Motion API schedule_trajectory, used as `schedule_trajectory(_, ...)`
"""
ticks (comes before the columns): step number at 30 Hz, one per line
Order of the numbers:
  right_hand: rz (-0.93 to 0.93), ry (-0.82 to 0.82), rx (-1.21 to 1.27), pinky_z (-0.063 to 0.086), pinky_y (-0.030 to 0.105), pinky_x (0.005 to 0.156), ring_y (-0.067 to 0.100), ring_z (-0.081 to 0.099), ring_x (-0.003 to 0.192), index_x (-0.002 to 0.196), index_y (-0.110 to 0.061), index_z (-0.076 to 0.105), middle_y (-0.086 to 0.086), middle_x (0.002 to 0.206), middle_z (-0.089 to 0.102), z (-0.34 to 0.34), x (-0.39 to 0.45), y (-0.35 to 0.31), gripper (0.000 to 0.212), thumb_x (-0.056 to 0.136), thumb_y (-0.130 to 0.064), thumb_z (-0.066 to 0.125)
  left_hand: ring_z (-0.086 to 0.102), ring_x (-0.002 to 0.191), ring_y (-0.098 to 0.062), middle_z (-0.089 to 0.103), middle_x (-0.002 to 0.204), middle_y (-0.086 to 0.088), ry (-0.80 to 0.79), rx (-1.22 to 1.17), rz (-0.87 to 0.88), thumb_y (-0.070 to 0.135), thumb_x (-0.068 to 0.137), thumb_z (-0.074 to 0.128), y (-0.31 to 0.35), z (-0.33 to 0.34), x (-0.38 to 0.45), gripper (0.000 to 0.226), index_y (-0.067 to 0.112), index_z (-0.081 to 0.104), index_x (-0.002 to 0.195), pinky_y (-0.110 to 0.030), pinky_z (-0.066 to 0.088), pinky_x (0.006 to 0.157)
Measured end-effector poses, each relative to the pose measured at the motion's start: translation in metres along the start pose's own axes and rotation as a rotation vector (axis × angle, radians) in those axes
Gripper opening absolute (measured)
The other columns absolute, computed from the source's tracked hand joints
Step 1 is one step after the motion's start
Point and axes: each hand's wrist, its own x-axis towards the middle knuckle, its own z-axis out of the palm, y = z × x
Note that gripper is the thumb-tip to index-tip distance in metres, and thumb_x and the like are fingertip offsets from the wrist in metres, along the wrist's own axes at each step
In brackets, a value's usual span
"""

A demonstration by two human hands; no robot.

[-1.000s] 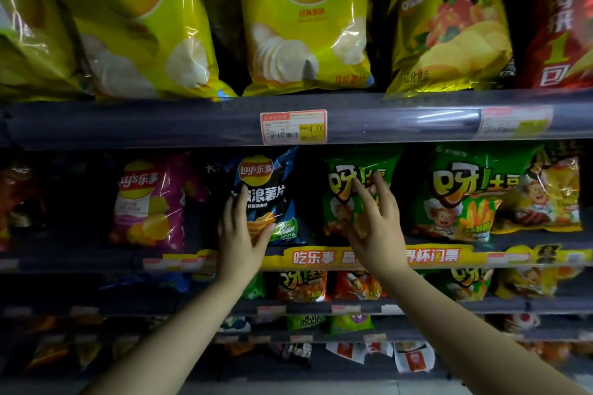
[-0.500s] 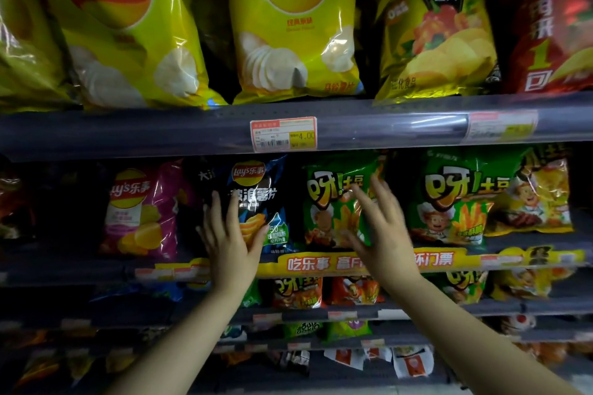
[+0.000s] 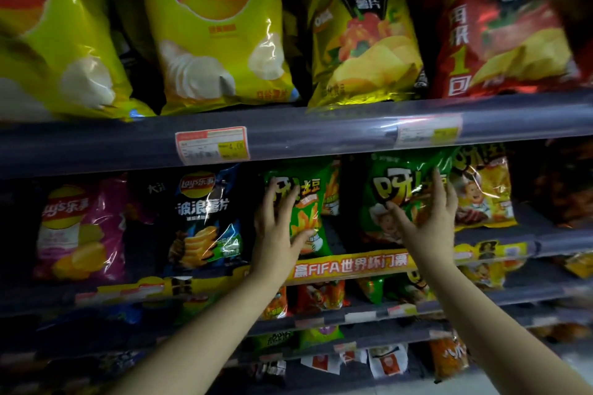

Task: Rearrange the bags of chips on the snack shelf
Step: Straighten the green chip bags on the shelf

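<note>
On the middle shelf [image 3: 353,266] stand small snack bags. My left hand [image 3: 279,228] lies with spread fingers against the left side of a narrow green bag [image 3: 308,202], thumb across its lower front. My right hand [image 3: 426,218] rests with fingers apart on the front of a wider green bag [image 3: 394,189] to the right. Neither hand closes around a bag. Left of them stand a dark blue Lay's bag [image 3: 202,218] and a pink Lay's bag [image 3: 77,231].
The upper shelf [image 3: 321,131] holds large yellow Lay's bags [image 3: 211,32], a yellow-black bag [image 3: 362,42] and a red bag [image 3: 500,35]. A yellow bag [image 3: 481,192] stands right of my right hand. Lower shelves carry more small packets. Price tags hang on the shelf edges.
Both hands moved right: the left from the dark blue Lay's bag to the narrow green bag, the right from that bag to the wider green one. The view shifted right too.
</note>
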Motion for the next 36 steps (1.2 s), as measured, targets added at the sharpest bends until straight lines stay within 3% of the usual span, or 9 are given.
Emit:
schedule_trajectory(6, -0.107, -0.058, -0.035, 0.036, 0.034, 0.099, 0.024, 0.025, 0.142, 0.147, -0.038, 0.020, 0.003, 0.156, 0.019, 0.007, -0.001, 0.002, 0.086, 0.079, -0.039, 0.072, 0.010, 0.145, -0.015, 0.005, 0.156, 0.009, 0.074, 0.003, 0.057, 0.029, 0.079, 0.070, 0.020, 0.006, 0.005, 0.073, 0.034, 0.030, 0.141, -0.024, 0.024, 0.109)
schedule_trajectory(11, -0.110, -0.168, -0.089, 0.039, 0.049, 0.102, 0.031, 0.023, 0.141, 0.147, -0.043, 0.017, 0.003, 0.157, 0.014, 0.007, 0.014, 0.001, 0.092, 0.074, -0.048, 0.072, 0.011, 0.144, -0.022, -0.001, 0.157, 0.008, 0.059, 0.018, -0.040, 0.034, 0.078, 0.068, 0.021, 0.018, 0.005, 0.077, 0.034, 0.025, 0.142, -0.034, 0.034, 0.107)
schedule_trajectory(14, -0.150, -0.217, -0.048, 0.035, 0.049, 0.107, 0.029, 0.020, 0.143, 0.147, -0.045, 0.012, 0.000, 0.158, 0.009, -0.003, 0.016, 0.006, 0.101, 0.067, -0.056, 0.071, 0.005, 0.145, -0.024, -0.006, 0.157, 0.008, 0.034, 0.023, -0.044, 0.039, 0.077, 0.068, 0.020, 0.017, 0.003, 0.082, 0.037, 0.020, 0.144, -0.044, 0.041, 0.105)
schedule_trajectory(18, -0.165, -0.180, -0.012, 0.035, 0.039, 0.104, 0.021, 0.024, 0.143, 0.148, -0.041, 0.017, -0.003, 0.158, 0.016, -0.012, 0.008, 0.018, 0.093, 0.072, -0.048, 0.071, -0.006, 0.146, -0.027, -0.010, 0.158, 0.006, -0.003, 0.076, 0.005, 0.043, 0.078, 0.067, 0.015, 0.012, -0.003, 0.085, 0.043, 0.014, 0.145, -0.045, 0.017, 0.111)
schedule_trajectory(22, -0.142, -0.222, -0.037, 0.045, 0.042, 0.102, 0.021, 0.035, 0.138, 0.146, -0.039, 0.026, 0.000, 0.153, 0.026, -0.002, 0.016, 0.017, 0.082, 0.078, -0.042, 0.072, -0.005, 0.146, -0.025, -0.011, 0.157, 0.011, -0.047, 0.076, -0.003, 0.036, 0.082, 0.065, 0.023, 0.019, 0.004, 0.077, 0.042, 0.021, 0.144, -0.031, 0.019, 0.105)
schedule_trajectory(26, -0.160, -0.294, 0.001, 0.036, 0.032, 0.103, 0.015, 0.027, 0.140, 0.147, -0.041, 0.022, -0.002, 0.155, 0.021, -0.015, 0.020, 0.021, 0.085, 0.078, -0.040, 0.072, -0.013, 0.145, -0.028, -0.009, 0.157, 0.009, -0.029, 0.170, -0.043, 0.042, 0.078, 0.067, 0.022, 0.019, 0.005, 0.078, 0.042, 0.023, 0.143, -0.052, 0.014, 0.112)
schedule_trajectory(28, -0.158, -0.216, -0.025, 0.035, 0.032, 0.102, 0.015, 0.027, 0.139, 0.146, -0.038, 0.024, -0.002, 0.154, 0.025, -0.031, 0.020, 0.031, 0.081, 0.079, -0.042, 0.070, -0.014, 0.144, -0.030, -0.008, 0.158, 0.005, 0.002, 0.263, 0.030, 0.050, 0.076, 0.064, 0.025, 0.018, 0.004, 0.079, 0.040, 0.024, 0.144, -0.060, 0.009, 0.113)
schedule_trajectory(33, -0.007, 0.199, -0.187, 0.034, 0.050, 0.108, 0.032, 0.031, 0.136, 0.142, -0.020, 0.037, 0.012, 0.151, 0.031, -0.072, 0.065, 0.079, 0.067, 0.084, -0.036, 0.066, -0.006, 0.146, -0.027, -0.009, 0.158, 0.009, -0.015, 0.306, 0.343, 0.054, 0.080, 0.057, 0.069, 0.031, 0.012, 0.076, 0.039, 0.018, 0.145, -0.058, 0.008, 0.115)
schedule_trajectory(36, 0.239, 0.105, -0.262, 0.027, 0.056, 0.112, 0.032, 0.022, 0.142, 0.147, -0.028, 0.026, 0.011, 0.155, 0.024, -0.087, 0.103, 0.106, 0.088, 0.075, -0.049, 0.072, -0.007, 0.146, -0.023, -0.006, 0.158, 0.010, -0.072, 0.216, 0.355, 0.052, 0.083, 0.056, 0.104, 0.050, 0.018, 0.072, 0.041, 0.020, 0.144, -0.054, 0.002, 0.117)
